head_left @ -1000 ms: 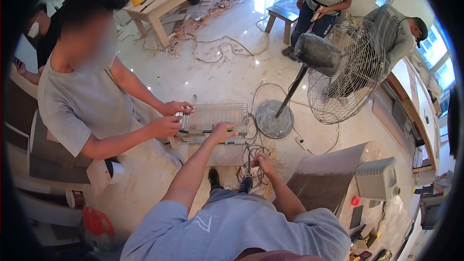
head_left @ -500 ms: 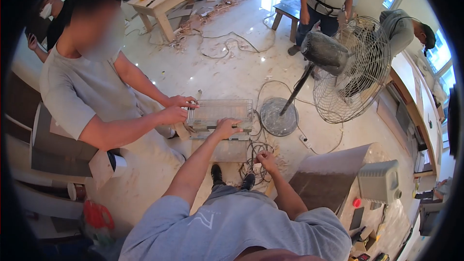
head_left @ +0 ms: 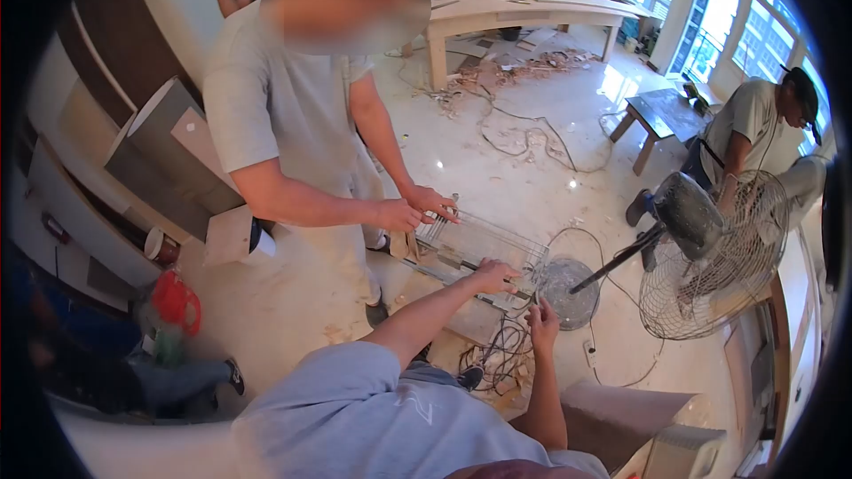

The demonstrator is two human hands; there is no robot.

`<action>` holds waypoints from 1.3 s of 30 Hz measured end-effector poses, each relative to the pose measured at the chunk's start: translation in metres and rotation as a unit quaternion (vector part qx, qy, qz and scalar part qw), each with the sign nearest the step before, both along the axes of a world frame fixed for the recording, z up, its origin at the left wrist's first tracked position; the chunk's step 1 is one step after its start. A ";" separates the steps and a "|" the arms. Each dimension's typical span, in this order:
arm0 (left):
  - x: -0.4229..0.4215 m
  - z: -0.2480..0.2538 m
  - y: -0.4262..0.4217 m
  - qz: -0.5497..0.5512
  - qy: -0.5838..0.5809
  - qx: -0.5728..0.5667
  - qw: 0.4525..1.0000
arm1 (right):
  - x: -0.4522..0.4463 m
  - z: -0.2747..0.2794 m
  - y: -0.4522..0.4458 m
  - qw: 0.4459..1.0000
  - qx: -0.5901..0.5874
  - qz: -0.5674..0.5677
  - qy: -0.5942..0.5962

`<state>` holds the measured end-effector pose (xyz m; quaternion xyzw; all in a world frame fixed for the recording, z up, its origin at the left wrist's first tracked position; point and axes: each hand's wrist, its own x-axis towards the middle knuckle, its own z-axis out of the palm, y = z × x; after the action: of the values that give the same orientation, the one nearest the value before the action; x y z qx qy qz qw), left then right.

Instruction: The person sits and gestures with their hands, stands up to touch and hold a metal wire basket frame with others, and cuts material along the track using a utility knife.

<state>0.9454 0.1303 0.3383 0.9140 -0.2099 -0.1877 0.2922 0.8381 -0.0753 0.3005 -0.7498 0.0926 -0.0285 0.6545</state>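
Fingers loosely extended, the left hand [head_left: 494, 277] lies over the near right part of the wire rack [head_left: 497, 235], a little below the middle of the frame; whether it grasps the edge I cannot tell. Just below the rack's right end, the right hand [head_left: 543, 324] is raised with bent fingers, and whether they pinch anything is too small to make out. That hand has just come up from over the loose cables [head_left: 506, 337], so both hands are now at the same end of the rack, which probably leaves that end better attended. At the rack's left end are a co-worker's hands [head_left: 433, 203], close together. Beyond the right end stands the fan [head_left: 688, 217] on its round base [head_left: 568, 301]. Farther out, a dark-topped bench [head_left: 661, 115] stands at upper right and a long wooden table [head_left: 479, 23] crosses the top.
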 end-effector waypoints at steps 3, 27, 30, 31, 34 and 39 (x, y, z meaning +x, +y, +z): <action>-0.001 0.002 0.006 -0.009 -0.001 -0.011 1.000 | 0.013 -0.008 0.008 0.989 -0.137 0.038 -0.050; 0.000 0.011 0.008 -0.019 -0.015 -0.032 0.999 | 0.020 0.007 0.031 0.989 -0.113 -0.092 -0.025; 0.002 0.010 0.007 -0.019 -0.015 -0.034 0.999 | 0.017 0.019 0.037 0.987 -0.100 -0.123 -0.016; 0.002 0.009 0.008 -0.022 -0.023 -0.036 0.999 | 0.015 0.024 0.038 0.986 -0.101 -0.132 -0.018; -0.004 0.018 0.006 -0.018 -0.030 -0.016 0.999 | 0.019 0.032 0.037 0.981 -0.139 -0.130 -0.030; -0.002 0.016 0.008 -0.023 -0.018 -0.027 0.999 | 0.026 0.026 0.033 0.984 -0.135 -0.107 -0.050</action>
<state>0.9435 0.1380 0.3542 0.9040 -0.2413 -0.1722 0.3081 0.8636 -0.0420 0.3260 -0.8143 0.1347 -0.1486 0.5446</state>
